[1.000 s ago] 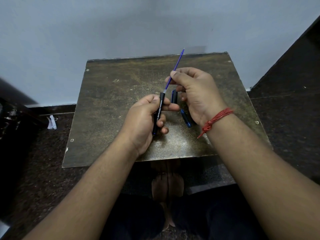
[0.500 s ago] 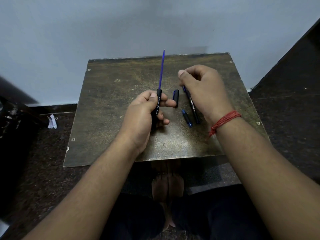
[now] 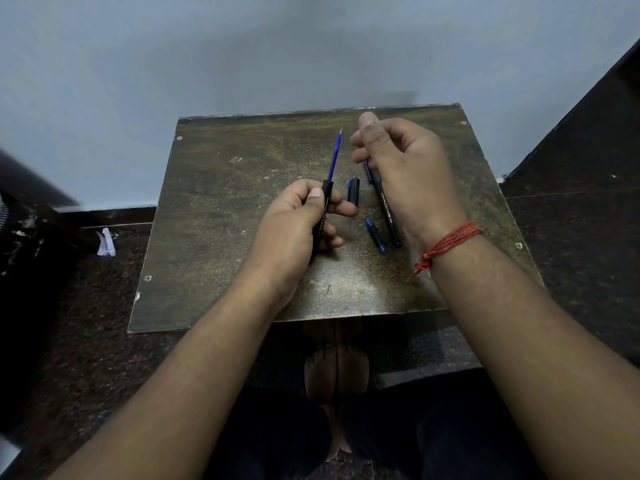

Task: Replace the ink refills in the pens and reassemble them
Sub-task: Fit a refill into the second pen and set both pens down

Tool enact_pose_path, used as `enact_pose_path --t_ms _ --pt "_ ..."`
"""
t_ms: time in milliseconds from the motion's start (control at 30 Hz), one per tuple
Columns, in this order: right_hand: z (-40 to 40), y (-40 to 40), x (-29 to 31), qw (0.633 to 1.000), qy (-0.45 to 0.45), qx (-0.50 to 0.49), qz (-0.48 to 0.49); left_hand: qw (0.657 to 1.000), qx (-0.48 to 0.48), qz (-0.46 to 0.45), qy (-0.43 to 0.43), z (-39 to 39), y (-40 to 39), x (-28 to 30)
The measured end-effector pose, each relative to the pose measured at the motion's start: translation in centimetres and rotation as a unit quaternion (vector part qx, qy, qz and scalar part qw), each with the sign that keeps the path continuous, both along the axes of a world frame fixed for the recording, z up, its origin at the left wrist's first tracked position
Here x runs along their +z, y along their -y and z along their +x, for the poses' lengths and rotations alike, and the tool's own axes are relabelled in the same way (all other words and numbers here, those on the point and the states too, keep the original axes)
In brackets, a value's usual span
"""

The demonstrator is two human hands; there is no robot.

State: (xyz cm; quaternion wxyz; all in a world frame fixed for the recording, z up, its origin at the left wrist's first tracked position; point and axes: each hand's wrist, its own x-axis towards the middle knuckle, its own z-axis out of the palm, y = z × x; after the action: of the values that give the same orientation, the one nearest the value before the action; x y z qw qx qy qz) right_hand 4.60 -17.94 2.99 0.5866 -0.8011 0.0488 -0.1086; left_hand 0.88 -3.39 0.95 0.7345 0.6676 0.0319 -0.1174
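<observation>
My left hand (image 3: 298, 230) grips a black pen barrel (image 3: 323, 209) upright over the small brown table (image 3: 225, 220). A blue refill (image 3: 334, 157) sticks up out of the barrel, tip uppermost. My right hand (image 3: 405, 174) hovers just right of the refill with thumb raised and fingers loosely curled; I see nothing in it. Under it a second black pen (image 3: 388, 213) lies on the table, its upper end hidden by my fingers. A black cap (image 3: 353, 192) and a short blue pen piece (image 3: 375, 235) lie between my hands.
The table stands against a pale wall, on a dark floor. A white paper scrap (image 3: 105, 242) lies on the floor to the left. My feet (image 3: 336, 368) show below the table's near edge.
My right hand let go of the refill, moved right and rose over the second pen. The refill now stands more upright in the barrel, which my left hand still holds.
</observation>
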Motion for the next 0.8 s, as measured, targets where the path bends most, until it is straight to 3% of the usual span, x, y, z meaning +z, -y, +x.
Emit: enact_pose_path --t_ms 100,167,267,333,433,533,633,800 --pt "0.0 0.4 0.0 0.997 0.005 -0.005 -0.082 1.000 0.004 -0.002 0.000 0.0 -0.1 -0.1" --pt "0.0 0.8 0.1 0.977 -0.026 0.018 -0.211 1.000 0.009 -0.005 0.000 0.1 -0.1 0.0" --pt "-0.6 0.8 0.7 0.901 -0.106 0.076 -0.413 1.000 0.013 -0.023 -0.007 0.1 -0.1 0.0" --pt "-1.3 0.3 1.3 0.849 -0.144 0.101 -0.498 0.999 0.017 -0.037 -0.014 0.2 -0.2 0.0" --pt "-1.7 -0.1 1.9 0.801 -0.179 0.109 -0.561 0.998 0.027 -0.055 -0.022 0.2 -0.2 0.1" --pt "-1.7 -0.4 1.8 0.777 -0.205 0.125 -0.581 0.997 0.032 -0.067 -0.032 0.3 -0.2 0.1" --pt "-1.6 -0.7 1.7 0.805 -0.185 0.133 -0.547 0.995 0.033 -0.080 -0.040 0.3 -0.2 0.1" --pt "-1.2 -0.2 1.8 0.959 -0.071 0.021 -0.274 0.996 0.034 -0.074 -0.043 0.3 -0.2 0.1"
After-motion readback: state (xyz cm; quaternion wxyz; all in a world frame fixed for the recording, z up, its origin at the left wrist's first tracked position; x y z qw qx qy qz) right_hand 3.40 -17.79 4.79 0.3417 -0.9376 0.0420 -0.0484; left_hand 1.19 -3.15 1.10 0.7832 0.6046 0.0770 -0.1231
